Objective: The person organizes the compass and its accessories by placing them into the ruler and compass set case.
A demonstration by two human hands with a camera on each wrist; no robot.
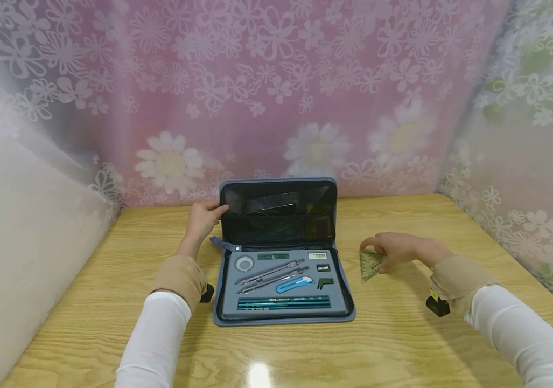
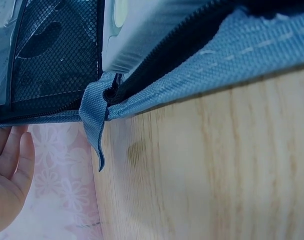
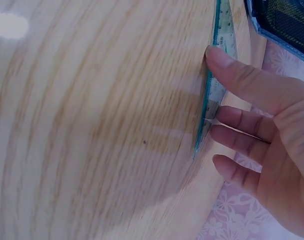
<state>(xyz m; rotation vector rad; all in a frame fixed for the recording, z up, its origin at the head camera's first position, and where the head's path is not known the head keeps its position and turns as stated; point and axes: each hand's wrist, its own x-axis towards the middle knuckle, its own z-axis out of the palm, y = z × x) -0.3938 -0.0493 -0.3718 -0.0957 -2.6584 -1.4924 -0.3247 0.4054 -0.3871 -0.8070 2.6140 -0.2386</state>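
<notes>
A blue zippered drawing-set case [image 1: 284,322] lies unfolded on the table, its lid [image 1: 278,231] standing up at the back. My left hand [image 1: 202,220] pinches the lid's left edge; in the left wrist view its fingers [image 2: 11,155] reach behind that edge. To the right of the case, my right hand [image 1: 394,250] holds a clear triangular set square [image 1: 369,264] between thumb and fingers. It is tilted up on edge, close over the table, and the right wrist view shows its green-tinted edge [image 3: 212,75].
The grey tray [image 1: 257,285] holds a tape roll [image 1: 244,263], compasses [image 1: 271,273], a blue utility knife [image 1: 294,284], pencils [image 1: 283,303], an eraser [image 1: 317,256] and a sharpener [image 1: 322,267]. Clear pieces sit in the lid's mesh pockets. Floral curtains [image 1: 257,108] surround the wooden table [image 1: 160,345].
</notes>
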